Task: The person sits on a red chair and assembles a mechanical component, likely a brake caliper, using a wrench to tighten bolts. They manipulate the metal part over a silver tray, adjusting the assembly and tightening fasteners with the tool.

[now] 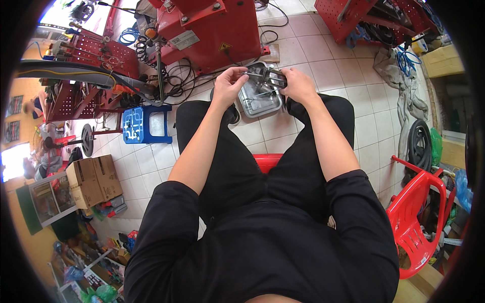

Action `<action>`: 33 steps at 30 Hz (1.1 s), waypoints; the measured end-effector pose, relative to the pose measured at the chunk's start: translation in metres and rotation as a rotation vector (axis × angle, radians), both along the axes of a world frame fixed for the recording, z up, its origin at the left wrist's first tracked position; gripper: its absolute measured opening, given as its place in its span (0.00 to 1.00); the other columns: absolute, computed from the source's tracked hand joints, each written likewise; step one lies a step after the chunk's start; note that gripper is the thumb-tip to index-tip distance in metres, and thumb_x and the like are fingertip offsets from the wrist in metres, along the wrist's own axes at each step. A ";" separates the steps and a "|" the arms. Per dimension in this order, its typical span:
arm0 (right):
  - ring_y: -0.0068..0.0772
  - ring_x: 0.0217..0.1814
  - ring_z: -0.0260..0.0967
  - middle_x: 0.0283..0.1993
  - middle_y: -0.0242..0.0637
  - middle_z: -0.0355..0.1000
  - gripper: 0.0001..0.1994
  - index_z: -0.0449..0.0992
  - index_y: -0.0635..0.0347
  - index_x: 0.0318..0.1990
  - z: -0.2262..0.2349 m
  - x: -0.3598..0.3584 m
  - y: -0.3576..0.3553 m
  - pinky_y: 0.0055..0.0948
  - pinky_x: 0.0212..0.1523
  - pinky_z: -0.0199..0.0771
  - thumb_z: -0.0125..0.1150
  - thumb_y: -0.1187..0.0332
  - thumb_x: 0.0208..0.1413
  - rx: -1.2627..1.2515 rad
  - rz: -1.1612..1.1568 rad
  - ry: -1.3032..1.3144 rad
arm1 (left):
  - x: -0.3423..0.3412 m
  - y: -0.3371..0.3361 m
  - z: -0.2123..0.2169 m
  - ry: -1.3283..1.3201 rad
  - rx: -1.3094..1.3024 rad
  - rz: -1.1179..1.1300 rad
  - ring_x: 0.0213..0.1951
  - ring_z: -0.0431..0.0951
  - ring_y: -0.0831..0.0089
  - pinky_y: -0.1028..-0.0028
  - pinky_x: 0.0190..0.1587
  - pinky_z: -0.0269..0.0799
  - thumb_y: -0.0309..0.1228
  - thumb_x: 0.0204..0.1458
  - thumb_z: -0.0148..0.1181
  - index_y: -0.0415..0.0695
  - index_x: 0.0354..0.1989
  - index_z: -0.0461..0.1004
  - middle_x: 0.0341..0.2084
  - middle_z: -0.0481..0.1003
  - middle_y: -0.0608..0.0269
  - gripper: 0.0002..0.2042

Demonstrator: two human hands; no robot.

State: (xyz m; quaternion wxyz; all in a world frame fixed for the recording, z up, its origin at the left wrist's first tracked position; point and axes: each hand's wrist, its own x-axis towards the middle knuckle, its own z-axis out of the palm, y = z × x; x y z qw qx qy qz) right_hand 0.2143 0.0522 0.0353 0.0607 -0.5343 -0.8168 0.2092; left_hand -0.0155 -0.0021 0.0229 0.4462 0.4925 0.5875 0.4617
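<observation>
I have the right hand [300, 87] gripping a metal part [266, 77] over the tray [261, 114], but can't tell if the left hand [229, 87] pinches.

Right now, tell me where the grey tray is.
In the head view, the grey tray sits on the tiled floor at upper centre, near the red machine, below the metal part that the right hand holds.

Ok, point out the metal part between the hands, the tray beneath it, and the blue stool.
Metal part [265, 76]: head view, middle of its body.
Tray [263, 112]: head view, its rim nearest the wearer.
Blue stool [133, 125]: head view, its patterned face.
</observation>
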 end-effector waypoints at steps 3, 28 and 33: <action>0.47 0.46 0.71 0.40 0.41 0.72 0.20 0.73 0.53 0.42 -0.002 -0.001 0.000 0.43 0.45 0.73 0.68 0.68 0.36 0.009 0.010 -0.007 | 0.000 0.001 -0.002 -0.053 -0.032 0.044 0.38 0.74 0.81 0.79 0.42 0.69 0.30 0.52 0.63 0.38 0.44 0.75 0.35 0.77 0.64 0.13; 0.45 0.45 0.72 0.39 0.40 0.72 0.21 0.74 0.53 0.41 0.001 0.000 0.001 0.43 0.44 0.73 0.69 0.67 0.34 0.012 0.023 -0.043 | 0.000 0.001 0.003 0.113 -0.018 0.033 0.34 0.74 0.80 0.79 0.38 0.70 0.31 0.54 0.60 0.38 0.44 0.74 0.32 0.76 0.64 0.12; 0.45 0.45 0.72 0.39 0.40 0.72 0.21 0.74 0.53 0.42 -0.001 -0.001 0.002 0.43 0.44 0.73 0.69 0.67 0.34 0.018 0.028 -0.029 | 0.002 0.002 -0.004 -0.052 0.079 0.067 0.33 0.74 0.81 0.79 0.39 0.69 0.28 0.53 0.59 0.40 0.43 0.75 0.31 0.76 0.65 0.10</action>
